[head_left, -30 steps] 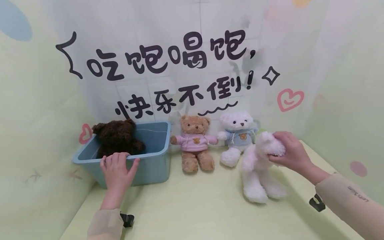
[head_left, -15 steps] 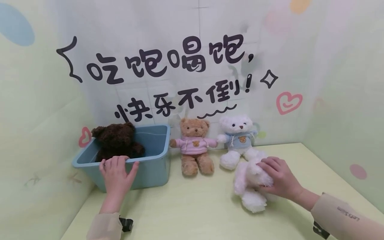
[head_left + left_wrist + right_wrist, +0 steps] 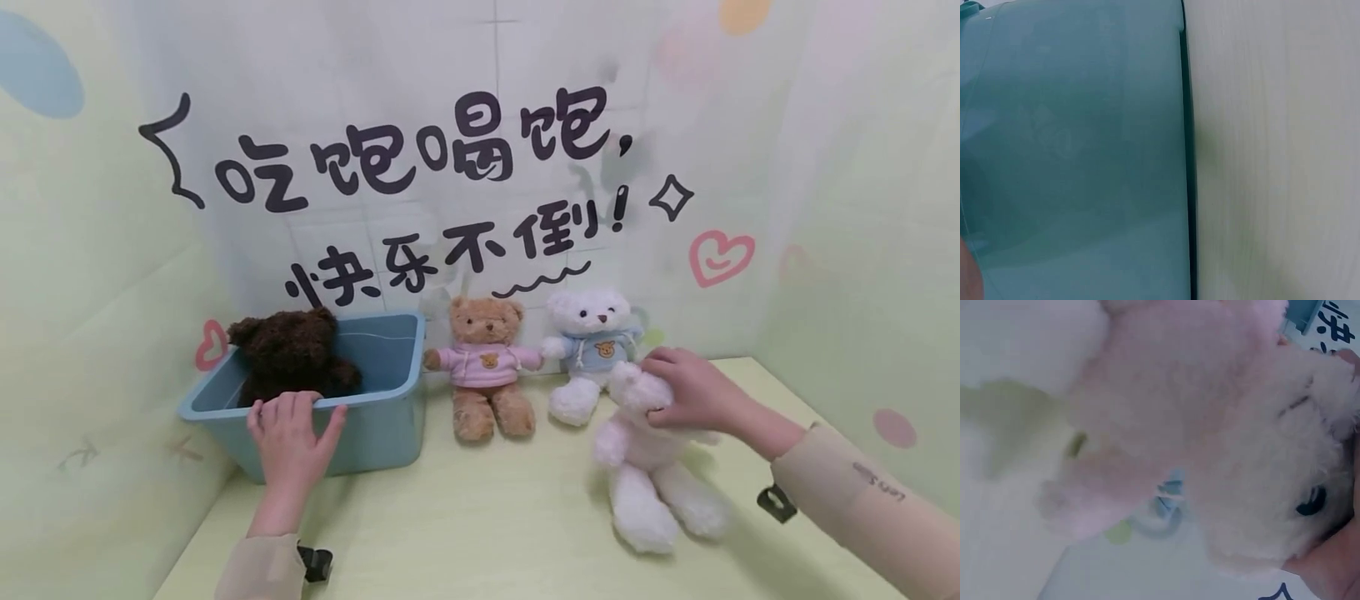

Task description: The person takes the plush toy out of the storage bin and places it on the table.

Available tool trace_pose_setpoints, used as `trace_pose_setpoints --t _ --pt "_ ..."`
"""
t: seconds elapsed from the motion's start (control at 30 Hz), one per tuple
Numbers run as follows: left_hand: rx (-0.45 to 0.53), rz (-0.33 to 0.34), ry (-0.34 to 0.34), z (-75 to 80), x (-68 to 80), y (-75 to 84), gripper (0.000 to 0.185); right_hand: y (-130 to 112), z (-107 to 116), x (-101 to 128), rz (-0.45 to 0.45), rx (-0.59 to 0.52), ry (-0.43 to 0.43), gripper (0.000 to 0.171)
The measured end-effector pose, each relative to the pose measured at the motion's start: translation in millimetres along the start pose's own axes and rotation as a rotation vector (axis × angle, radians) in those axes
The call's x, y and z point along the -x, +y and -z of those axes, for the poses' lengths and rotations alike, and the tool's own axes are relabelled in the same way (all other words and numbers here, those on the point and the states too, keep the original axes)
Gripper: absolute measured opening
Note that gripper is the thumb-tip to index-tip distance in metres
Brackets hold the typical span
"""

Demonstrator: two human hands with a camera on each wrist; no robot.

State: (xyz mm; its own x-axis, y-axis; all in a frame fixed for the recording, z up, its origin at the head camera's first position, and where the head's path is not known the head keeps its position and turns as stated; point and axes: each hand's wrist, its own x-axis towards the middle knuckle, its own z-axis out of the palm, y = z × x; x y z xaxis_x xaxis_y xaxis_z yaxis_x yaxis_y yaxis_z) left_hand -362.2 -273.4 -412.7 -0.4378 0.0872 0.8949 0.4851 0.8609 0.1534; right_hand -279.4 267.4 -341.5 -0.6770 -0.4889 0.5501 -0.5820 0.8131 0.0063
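My right hand [image 3: 686, 390] grips the head of a pale pink plush bear [image 3: 648, 467], which hangs with its legs toward the table; up close in the right wrist view the pale pink plush bear [image 3: 1210, 444] fills the frame. My left hand [image 3: 291, 433] rests on the front rim of a blue plastic bin [image 3: 382, 417], fingers curled over the edge. A dark brown plush bear [image 3: 288, 354] sits inside the bin. The left wrist view shows only the bin wall [image 3: 1072, 150] and the tabletop [image 3: 1272, 150].
A tan bear in a pink hoodie [image 3: 487, 367] and a white bear in a blue hoodie [image 3: 592, 346] sit against the back wall. Walls close in on the left, back and right of the pale green table [image 3: 487, 517].
My right hand pressed the pale pink bear down onto the table, then lifted it by the head and shifted it slightly right. The left hand stayed on the bin rim.
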Motion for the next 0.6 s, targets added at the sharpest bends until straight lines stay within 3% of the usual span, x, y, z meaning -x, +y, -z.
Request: trace_pose_setpoints --t 0.1,0.2,0.6 --pt "0.003 -0.007 0.011 -1.9 -0.1 0.1 0.069 7 12 -13 -0.079 -0.034 -0.25 0.054" --pt "0.006 -0.014 0.018 -1.9 -0.2 0.0 0.069 15 11 -20 -0.129 -0.061 -0.372 0.058" --pt "0.007 -0.007 0.028 -2.1 0.4 0.7 0.069 19 -2 -42 -0.161 -0.111 -0.393 0.057"
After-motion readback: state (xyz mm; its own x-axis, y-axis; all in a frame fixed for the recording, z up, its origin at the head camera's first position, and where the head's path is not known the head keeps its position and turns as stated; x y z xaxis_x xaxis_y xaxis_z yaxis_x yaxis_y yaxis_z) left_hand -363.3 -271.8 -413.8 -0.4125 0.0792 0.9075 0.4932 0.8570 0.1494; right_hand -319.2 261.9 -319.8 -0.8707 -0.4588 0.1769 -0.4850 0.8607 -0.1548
